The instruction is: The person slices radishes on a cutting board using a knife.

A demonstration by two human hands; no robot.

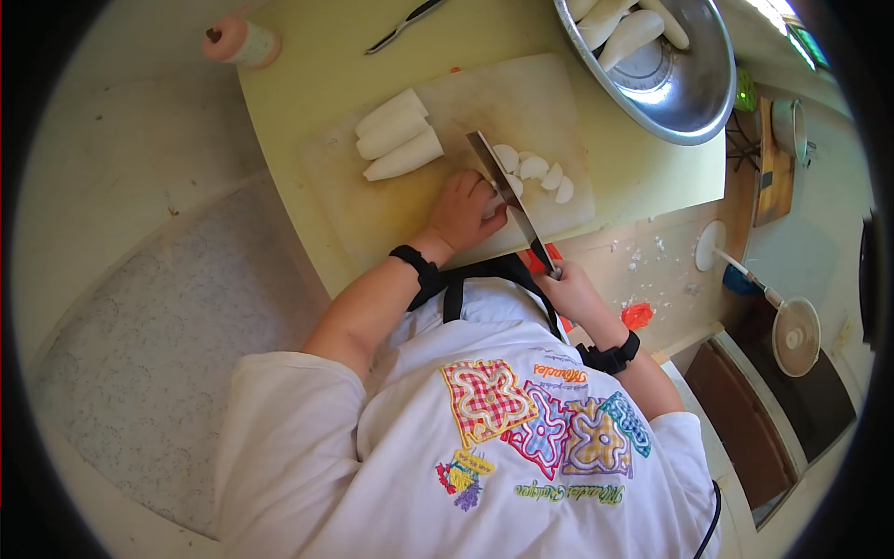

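Observation:
My right hand (pixel 570 291) grips a kitchen knife (pixel 507 197) by its handle, the blade slanting across the cutting board (pixel 363 224). Curled fingers of my left hand (pixel 461 216) press on a white radish piece (pixel 495 205), mostly hidden beneath them and right against the blade. To the right of the blade lie several white radish slices (pixel 534 168). Three peeled white radish lengths (pixel 400 135) rest side by side on the board, up and left of my left hand.
A metal bowl (pixel 689 116) with whole white radishes (pixel 633 37) stands at the table's upper right. A peeler-like tool (pixel 402 26) lies at the far edge, and a pink bottle (pixel 242 43) is at the left corner. A fan (pixel 797 335) stands beyond on the right.

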